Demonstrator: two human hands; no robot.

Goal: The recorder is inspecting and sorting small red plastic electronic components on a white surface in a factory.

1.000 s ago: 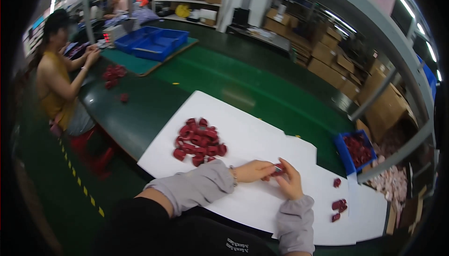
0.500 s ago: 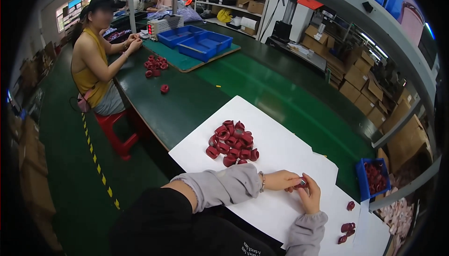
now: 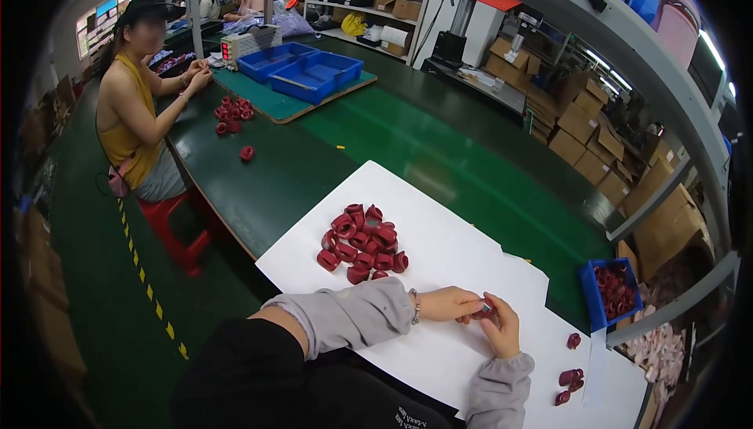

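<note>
Between my two hands is a small dark red ring-shaped part (image 3: 486, 310) with a pale, shiny spot on it. My left hand (image 3: 449, 303) reaches across from the left and pinches one side of it. My right hand (image 3: 504, 330) grips the other side with thumb and fingers. Fingers cover most of the part, so its exact shape is hidden. To the left of my hands, a pile of similar dark red hollow parts (image 3: 362, 242) lies on white paper (image 3: 439, 229). A few more red parts (image 3: 571, 379) lie to the right of my right hand.
A blue bin (image 3: 592, 303) of red parts stands at the right edge, by a grey metal frame (image 3: 667, 315). Farther off are blue trays (image 3: 318, 80) on a green mat and a small red heap (image 3: 234, 114). A co-worker (image 3: 137, 107) sits at the left.
The whole scene has shifted left in the picture, as my view turned slightly right. Both hands still hold the red part, with almost no change in their grip.
</note>
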